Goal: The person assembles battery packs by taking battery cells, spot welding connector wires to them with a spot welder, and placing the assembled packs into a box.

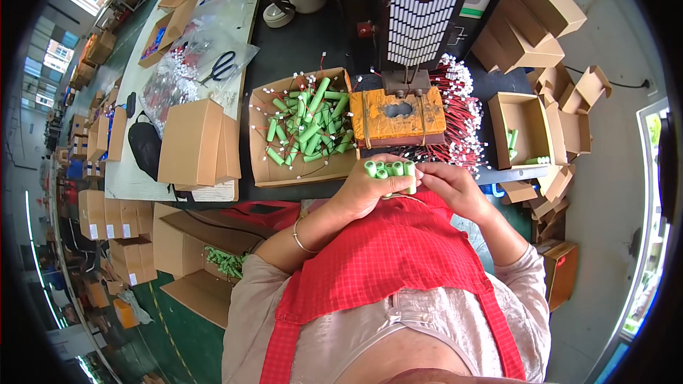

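Note:
My left hand point(366, 188) grips a small bunch of green cylindrical battery cells point(388, 170), their ends pointing up. My right hand point(448, 186) pinches one cell at the right side of that bunch, close to my red checked apron. Just beyond the hands stands an orange-taped fixture block point(397, 116) with a dark recess, under a black machine head point(416, 25). A shallow cardboard tray point(260, 142) left of it holds a heap of green cells with thin wires point(307, 124).
Red wires with white plugs point(462, 110) pile up right of the fixture. A small open box point(526, 131) with a few green cells sits at right, among flat and folded cartons point(530, 18). Scissors point(222, 65), plastic bags and boxes lie at left; a carton of green cells point(226, 262) stands on the floor.

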Demonstrator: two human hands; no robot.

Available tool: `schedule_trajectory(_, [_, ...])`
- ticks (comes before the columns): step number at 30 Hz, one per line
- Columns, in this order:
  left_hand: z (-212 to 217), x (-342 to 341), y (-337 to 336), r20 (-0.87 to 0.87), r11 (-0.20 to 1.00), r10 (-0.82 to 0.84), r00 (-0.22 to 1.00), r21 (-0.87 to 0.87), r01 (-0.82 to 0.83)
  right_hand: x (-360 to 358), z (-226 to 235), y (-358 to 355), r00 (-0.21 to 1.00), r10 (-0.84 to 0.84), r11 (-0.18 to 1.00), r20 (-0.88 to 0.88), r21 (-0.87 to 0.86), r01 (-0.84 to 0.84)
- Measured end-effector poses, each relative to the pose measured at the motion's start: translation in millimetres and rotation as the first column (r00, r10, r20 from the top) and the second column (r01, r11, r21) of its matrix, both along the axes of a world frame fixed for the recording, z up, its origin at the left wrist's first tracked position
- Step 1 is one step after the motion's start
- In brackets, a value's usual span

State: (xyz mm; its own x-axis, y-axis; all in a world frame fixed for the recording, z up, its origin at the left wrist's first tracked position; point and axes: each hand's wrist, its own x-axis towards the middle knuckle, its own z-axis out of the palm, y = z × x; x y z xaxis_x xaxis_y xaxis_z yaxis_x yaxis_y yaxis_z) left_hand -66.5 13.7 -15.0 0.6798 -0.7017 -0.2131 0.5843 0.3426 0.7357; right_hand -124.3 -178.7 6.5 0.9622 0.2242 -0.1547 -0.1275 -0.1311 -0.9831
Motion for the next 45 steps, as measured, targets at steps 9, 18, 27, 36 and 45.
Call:
schedule_trajectory(9, [34, 56, 7, 0.663, 0.867, 0.041, 0.747, 0.347, -0.357, 51, 13, 5, 0.939, -0.308, 0.948, 0.153, -0.032, 0.316])
schedule_trajectory(18, [16, 76, -15, 0.955, 0.746, 0.000, 0.297, 0.197, -0.636, 77, 12, 3, 0.956, -0.288, 0.957, 0.056, -0.012, 0.289])
schedule_trajectory(27, [16, 77, -20, 0.961, 0.759, 0.019, 0.275, 0.165, -0.630, 85, 13, -1, 0.967, -0.254, 0.964, -0.009, -0.079, 0.252])
schedule_trajectory(36, [15, 54, -9, 0.758, 0.711, 0.363, 0.542, 0.150, -0.687, 83, 10, 3, 0.944, -0.245, 0.941, 0.221, -0.181, 0.287])
schedule_trajectory(45, [27, 40, 9, -0.336, 0.988, 0.141, 0.931, -0.012, -0.154, 57, 36, 14, 0.670, 0.289, 0.881, 0.683, -0.464, 0.093])
